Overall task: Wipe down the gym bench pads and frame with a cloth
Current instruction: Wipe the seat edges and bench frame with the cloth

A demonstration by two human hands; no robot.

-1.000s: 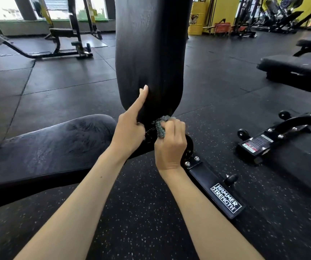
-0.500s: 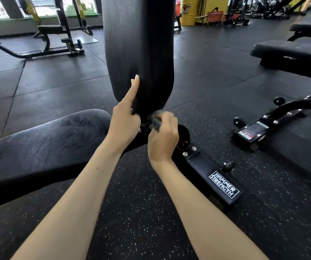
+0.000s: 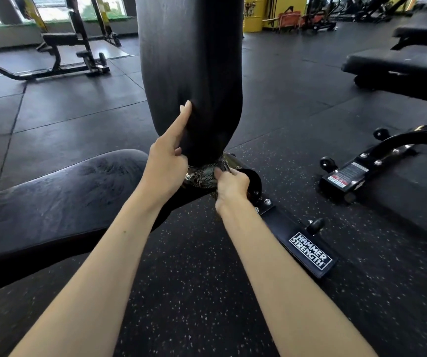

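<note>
The bench's black back pad point(image 3: 189, 60) stands nearly upright in the middle, and its black seat pad point(image 3: 53, 202) stretches to the left. My left hand point(image 3: 167, 166) rests against the lower edge of the back pad, index finger pointing straight up along it, the other fingers curled. A dark patterned cloth point(image 3: 207, 173) is spread over the hinge between the two pads. My right hand point(image 3: 230, 186) pinches that cloth and holds it against the frame joint. The black frame bar point(image 3: 297, 238) with a white logo runs to the lower right.
Another bench's base with small wheels point(image 3: 356, 171) lies on the speckled rubber floor at right. A flat black bench point(image 3: 400, 65) stands at the far right. A rack with a bench point(image 3: 60, 47) sits back left, near the windows. Yellow equipment point(image 3: 253, 14) is at the back.
The cloth was bunched in my right fist; now it is spread out over the hinge, and my right hand has dropped slightly lower. My left hand keeps its place on the back pad.
</note>
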